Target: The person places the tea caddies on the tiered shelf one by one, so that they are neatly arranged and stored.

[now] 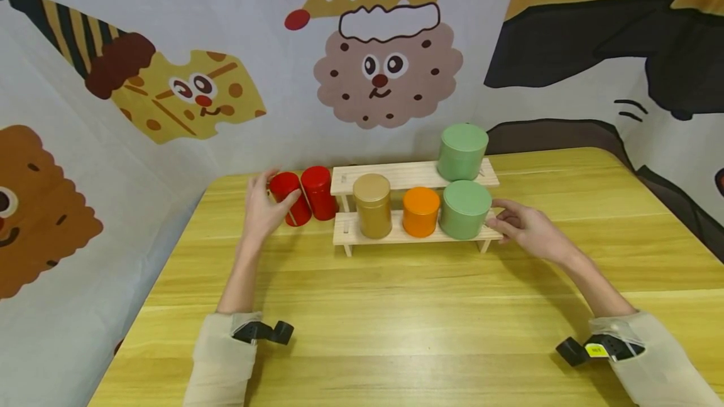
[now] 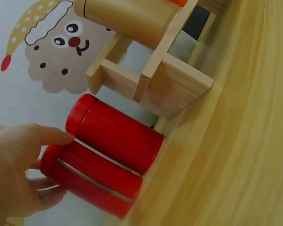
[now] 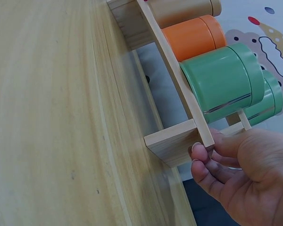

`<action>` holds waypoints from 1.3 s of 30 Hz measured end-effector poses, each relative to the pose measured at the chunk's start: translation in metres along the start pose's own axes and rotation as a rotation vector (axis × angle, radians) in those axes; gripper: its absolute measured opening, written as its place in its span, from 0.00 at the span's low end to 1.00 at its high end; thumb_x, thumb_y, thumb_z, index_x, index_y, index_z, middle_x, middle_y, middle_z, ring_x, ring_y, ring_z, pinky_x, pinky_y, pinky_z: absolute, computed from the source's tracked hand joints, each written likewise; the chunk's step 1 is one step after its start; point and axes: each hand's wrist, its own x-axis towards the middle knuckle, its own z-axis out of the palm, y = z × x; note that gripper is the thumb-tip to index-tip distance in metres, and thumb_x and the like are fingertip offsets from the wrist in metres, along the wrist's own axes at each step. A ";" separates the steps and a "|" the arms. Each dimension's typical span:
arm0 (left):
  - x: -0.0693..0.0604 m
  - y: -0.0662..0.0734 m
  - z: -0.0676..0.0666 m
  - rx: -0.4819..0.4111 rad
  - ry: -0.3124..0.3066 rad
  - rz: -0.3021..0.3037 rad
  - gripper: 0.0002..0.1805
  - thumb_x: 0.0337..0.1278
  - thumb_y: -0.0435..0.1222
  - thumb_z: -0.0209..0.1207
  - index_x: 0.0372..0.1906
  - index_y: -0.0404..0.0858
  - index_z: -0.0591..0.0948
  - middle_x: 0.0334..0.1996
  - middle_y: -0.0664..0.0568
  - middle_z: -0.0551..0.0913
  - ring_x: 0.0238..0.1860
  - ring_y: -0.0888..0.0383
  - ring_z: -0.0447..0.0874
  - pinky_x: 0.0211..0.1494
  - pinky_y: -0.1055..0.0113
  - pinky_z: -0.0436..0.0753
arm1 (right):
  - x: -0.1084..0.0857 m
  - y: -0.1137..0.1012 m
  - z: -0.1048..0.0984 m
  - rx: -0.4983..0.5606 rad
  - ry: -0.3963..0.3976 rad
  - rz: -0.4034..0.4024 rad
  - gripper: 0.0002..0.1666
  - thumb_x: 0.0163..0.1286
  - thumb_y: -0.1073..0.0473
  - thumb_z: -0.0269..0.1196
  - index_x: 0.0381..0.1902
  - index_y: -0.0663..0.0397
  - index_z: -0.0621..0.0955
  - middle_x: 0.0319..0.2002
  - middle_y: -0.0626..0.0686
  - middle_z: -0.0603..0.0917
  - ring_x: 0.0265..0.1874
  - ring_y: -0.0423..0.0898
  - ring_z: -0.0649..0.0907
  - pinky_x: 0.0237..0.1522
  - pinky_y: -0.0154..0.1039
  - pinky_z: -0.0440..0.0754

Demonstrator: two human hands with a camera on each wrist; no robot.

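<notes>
My left hand (image 1: 264, 209) grips the nearer-left red tin (image 2: 92, 176) near its lid, thumb on one side and fingers on the other. That tin stands upright on the table beside a second red tin (image 1: 319, 193). At the other end, my right hand (image 3: 254, 174) pinches the end of the lower board of the two-step wooden shelf (image 1: 362, 238). On the lower step stand a gold tin (image 1: 373, 207), an orange tin (image 1: 421, 213) and a green tin (image 1: 466, 211). Another green tin (image 1: 462, 152) is on the upper step's right end.
The wooden table (image 1: 407, 319) reaches back to a cartoon-printed cloth (image 1: 237, 17) hanging behind the shelf. Both wrists carry a black camera strap, and the sleeves (image 1: 223, 357) are pale.
</notes>
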 end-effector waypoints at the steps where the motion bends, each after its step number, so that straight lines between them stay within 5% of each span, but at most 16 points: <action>1: 0.000 -0.002 0.000 -0.001 -0.006 -0.003 0.37 0.61 0.37 0.66 0.72 0.31 0.66 0.64 0.34 0.67 0.62 0.40 0.66 0.64 0.46 0.70 | 0.000 0.000 0.000 0.002 -0.001 0.001 0.36 0.79 0.55 0.57 0.72 0.74 0.62 0.47 0.66 0.82 0.38 0.54 0.87 0.37 0.43 0.87; 9: 0.003 -0.012 0.003 -0.037 -0.021 -0.011 0.39 0.61 0.35 0.67 0.73 0.30 0.63 0.63 0.34 0.69 0.59 0.39 0.71 0.63 0.47 0.74 | 0.000 0.000 0.000 0.007 -0.004 0.003 0.36 0.79 0.54 0.57 0.73 0.73 0.61 0.47 0.66 0.82 0.39 0.51 0.86 0.37 0.43 0.87; 19: 0.004 -0.012 0.002 -0.098 0.044 0.006 0.38 0.57 0.34 0.71 0.69 0.26 0.68 0.62 0.33 0.73 0.57 0.38 0.75 0.60 0.48 0.77 | 0.000 0.000 0.001 -0.032 0.005 -0.005 0.34 0.79 0.55 0.57 0.71 0.73 0.64 0.46 0.67 0.83 0.36 0.53 0.86 0.36 0.44 0.86; 39: -0.003 0.022 -0.017 -0.144 0.241 0.099 0.35 0.56 0.35 0.71 0.68 0.31 0.72 0.61 0.38 0.75 0.55 0.44 0.76 0.61 0.51 0.77 | 0.000 0.001 -0.001 -0.020 -0.002 0.000 0.36 0.79 0.54 0.57 0.72 0.74 0.62 0.47 0.67 0.82 0.38 0.54 0.86 0.37 0.42 0.87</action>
